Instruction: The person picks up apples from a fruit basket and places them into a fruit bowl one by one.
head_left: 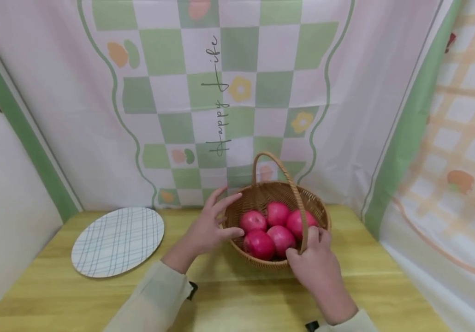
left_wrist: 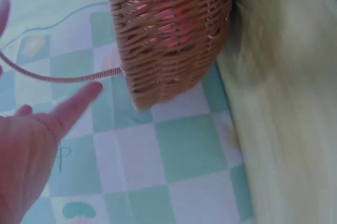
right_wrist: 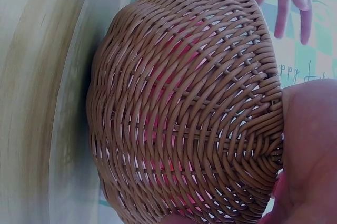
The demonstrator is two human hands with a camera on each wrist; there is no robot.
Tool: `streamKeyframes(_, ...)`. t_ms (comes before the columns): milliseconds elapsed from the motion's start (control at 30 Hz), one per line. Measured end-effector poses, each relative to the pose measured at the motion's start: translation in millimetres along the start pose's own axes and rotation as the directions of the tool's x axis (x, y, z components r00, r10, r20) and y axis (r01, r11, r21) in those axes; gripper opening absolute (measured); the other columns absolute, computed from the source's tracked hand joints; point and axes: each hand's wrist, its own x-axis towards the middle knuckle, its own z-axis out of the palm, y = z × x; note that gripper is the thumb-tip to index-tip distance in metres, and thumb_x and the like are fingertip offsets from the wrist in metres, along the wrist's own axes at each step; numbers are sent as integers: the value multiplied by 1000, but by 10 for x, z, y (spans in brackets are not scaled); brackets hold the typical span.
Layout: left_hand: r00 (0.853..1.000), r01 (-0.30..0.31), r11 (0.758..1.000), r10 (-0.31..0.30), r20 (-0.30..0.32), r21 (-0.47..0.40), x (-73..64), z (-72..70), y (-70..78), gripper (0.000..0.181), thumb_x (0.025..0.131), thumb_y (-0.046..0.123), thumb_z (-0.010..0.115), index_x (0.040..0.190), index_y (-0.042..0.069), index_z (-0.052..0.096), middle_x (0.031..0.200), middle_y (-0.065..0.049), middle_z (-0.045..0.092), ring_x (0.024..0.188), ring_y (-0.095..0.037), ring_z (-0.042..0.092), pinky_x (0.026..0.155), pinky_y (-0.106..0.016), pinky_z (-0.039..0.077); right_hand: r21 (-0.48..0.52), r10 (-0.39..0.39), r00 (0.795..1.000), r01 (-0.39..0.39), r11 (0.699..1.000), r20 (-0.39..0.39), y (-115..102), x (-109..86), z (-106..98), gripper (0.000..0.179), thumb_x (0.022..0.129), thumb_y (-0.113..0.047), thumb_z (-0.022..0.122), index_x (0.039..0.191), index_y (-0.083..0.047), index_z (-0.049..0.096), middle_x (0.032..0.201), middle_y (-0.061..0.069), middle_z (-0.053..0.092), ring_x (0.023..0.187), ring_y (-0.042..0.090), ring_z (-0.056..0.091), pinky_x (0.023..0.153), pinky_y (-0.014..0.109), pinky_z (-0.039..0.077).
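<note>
A brown wicker basket (head_left: 262, 262) with a tall arched handle (head_left: 276, 161) holds several pinkish-red apples (head_left: 259, 245). My right hand (head_left: 318, 267) grips the basket at its right side, where the handle meets the rim; in the right wrist view that hand (right_wrist: 310, 145) is against the woven edge. At the basket's left rim is my left hand (head_left: 208, 226), fingers spread and thumb apart. The left wrist view has that hand (left_wrist: 31, 145) beside the basket wall (left_wrist: 168, 29), with its fingers extended near the handle. Whether the basket's base touches the table cannot be told.
To the left, a round white plate or mat (head_left: 117, 242) with blue-green check lines lies on the yellowish wooden table (head_left: 237, 299). A green-and-white checked cloth (head_left: 237, 92) hangs right behind the basket, with further curtains at both sides.
</note>
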Motion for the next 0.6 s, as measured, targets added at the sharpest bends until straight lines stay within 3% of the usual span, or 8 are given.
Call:
streamKeyframes(100, 999, -15, 994, 19, 38, -107, 58, 49, -20, 80, 84, 20, 83, 152, 29, 43, 164, 6, 7, 138, -32, 35, 97, -46, 49, 2, 1, 1000, -1, 1000, -13, 9, -3, 8, 44, 85, -30, 62, 112, -3, 40, 140, 31, 26, 69, 35, 55, 57, 43, 47)
streamKeyframes(267, 993, 67, 980, -48, 103, -187, 85, 227, -162, 81, 84, 16, 83, 152, 29, 42, 163, 5, 10, 138, -38, 35, 95, -47, 50, 3, -16, 1000, 16, 1000, -22, 11, -62, 46, 40, 84, -28, 64, 107, -4, 42, 141, 33, 27, 76, 39, 58, 62, 48, 50)
streamKeyframes(400, 990, 98, 990, -87, 108, -97, 106, 303, -253, 80, 82, 20, 85, 151, 31, 45, 162, 5, 17, 137, -37, 38, 101, -51, 44, -13, -105, 991, 104, 994, -88, -13, -90, 76, 45, 82, -24, 66, 113, 0, 45, 137, 32, 31, 82, 42, 60, 67, 54, 52)
streamKeyframes(500, 990, 71, 997, -72, 119, 13, 126, 309, -272, 78, 81, 23, 86, 149, 29, 49, 158, 3, 25, 137, -31, 36, 104, -49, 40, -35, -173, 975, 170, 985, -138, -41, -84, 85, 51, 80, -21, 67, 120, 3, 46, 134, 32, 34, 87, 45, 60, 70, 57, 53)
streamKeyframes(600, 985, 64, 995, -75, 155, 72, 125, 311, -294, 76, 80, 23, 86, 148, 25, 51, 155, 1, 31, 136, -27, 35, 105, -46, 39, -52, -195, 970, 189, 981, -143, -64, -80, 96, 47, 79, -21, 67, 116, 1, 48, 136, 33, 33, 92, 48, 60, 74, 59, 53)
